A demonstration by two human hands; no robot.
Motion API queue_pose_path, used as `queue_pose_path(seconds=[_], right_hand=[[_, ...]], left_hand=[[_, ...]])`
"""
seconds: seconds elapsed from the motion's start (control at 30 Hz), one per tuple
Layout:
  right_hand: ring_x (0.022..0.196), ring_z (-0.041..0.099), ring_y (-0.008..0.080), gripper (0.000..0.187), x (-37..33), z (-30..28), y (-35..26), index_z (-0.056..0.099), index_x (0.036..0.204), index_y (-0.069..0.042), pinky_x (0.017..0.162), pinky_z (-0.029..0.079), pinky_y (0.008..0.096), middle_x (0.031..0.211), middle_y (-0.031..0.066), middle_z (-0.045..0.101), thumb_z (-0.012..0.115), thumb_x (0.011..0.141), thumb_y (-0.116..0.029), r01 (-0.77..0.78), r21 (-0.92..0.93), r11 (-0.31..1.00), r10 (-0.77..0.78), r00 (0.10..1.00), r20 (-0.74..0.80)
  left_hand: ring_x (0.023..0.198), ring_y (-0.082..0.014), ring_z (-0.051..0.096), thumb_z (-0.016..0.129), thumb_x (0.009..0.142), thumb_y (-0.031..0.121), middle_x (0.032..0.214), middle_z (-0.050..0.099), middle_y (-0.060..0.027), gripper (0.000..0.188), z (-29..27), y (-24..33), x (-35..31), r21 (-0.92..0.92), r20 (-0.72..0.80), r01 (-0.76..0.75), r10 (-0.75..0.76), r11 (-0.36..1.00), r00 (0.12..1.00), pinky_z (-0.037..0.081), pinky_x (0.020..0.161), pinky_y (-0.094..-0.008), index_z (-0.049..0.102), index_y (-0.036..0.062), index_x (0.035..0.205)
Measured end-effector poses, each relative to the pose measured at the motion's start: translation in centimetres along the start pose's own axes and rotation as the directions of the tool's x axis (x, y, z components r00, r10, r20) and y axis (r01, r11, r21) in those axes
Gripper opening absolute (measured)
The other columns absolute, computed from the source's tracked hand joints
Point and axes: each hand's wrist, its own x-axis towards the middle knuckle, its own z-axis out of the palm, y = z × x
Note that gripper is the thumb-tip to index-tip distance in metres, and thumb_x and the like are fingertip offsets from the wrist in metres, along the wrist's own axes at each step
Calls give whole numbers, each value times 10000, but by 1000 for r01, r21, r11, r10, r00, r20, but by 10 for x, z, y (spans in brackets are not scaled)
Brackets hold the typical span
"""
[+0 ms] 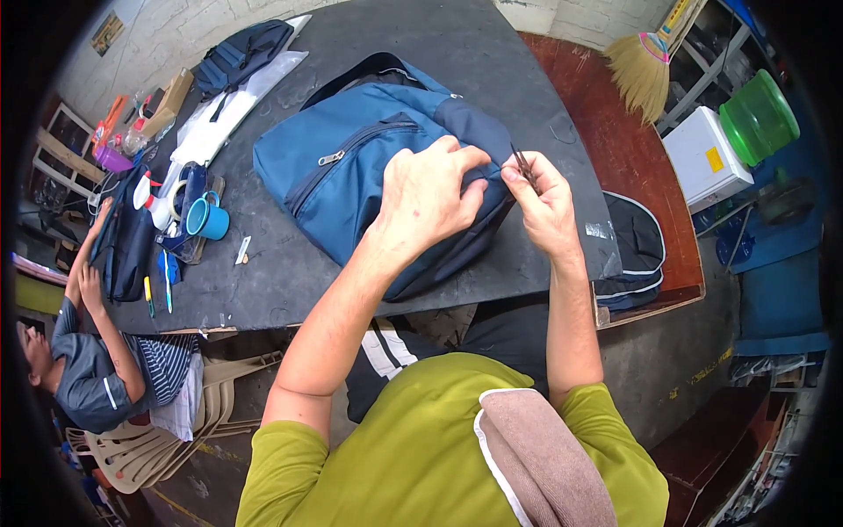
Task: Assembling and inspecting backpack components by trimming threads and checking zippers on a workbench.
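Note:
A blue backpack (351, 149) with a navy side panel lies on the dark tabletop in front of me. Its front pocket zipper has a silver pull (331, 158). My left hand (426, 193) rests over the bag's right part, thumb and index finger apart, with nothing visible between them. Just beyond the bag's right side, my right hand (546, 200) is closed on a pair of small dark thread snips (525, 167), blades pointing up and away. Its thumb and index fingertips meet close to the bag's edge; whether they also pinch a thread is too small to tell.
On the table's left stand a blue mug (207, 218), a spray bottle (154, 204) and a cutter blade (242, 250). A navy bag (241, 57) lies at the far left. Another person (97, 360) works at left. A dark bag (634, 246) sits in a reddish wooden tray (676, 255) at right.

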Motion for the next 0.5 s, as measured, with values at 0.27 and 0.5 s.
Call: queue_pose_path(seconds=[0.27,0.5], right_hand=[[878,571,20,137,-5,3,-5,700,1212,-49,794,525,225,1013,-61,637,725,1127,-154,-18,128,992,31,994,-105],[758,476,-12,284,-20,-9,-19,727,1323,-27,676,409,189,850,-105,526,787,1061,-119,-38,-183,982,8,987,-162]], left_hand=[[866,-348,764,759,926,143,952,756,-130,122,12,-5,11,-99,48,111,-107,989,993,605,781,-456,790,60,1011],[902,-343,774,712,962,128,996,762,-151,182,7,-5,6,-265,74,189,-175,946,982,615,791,-443,785,45,1106]])
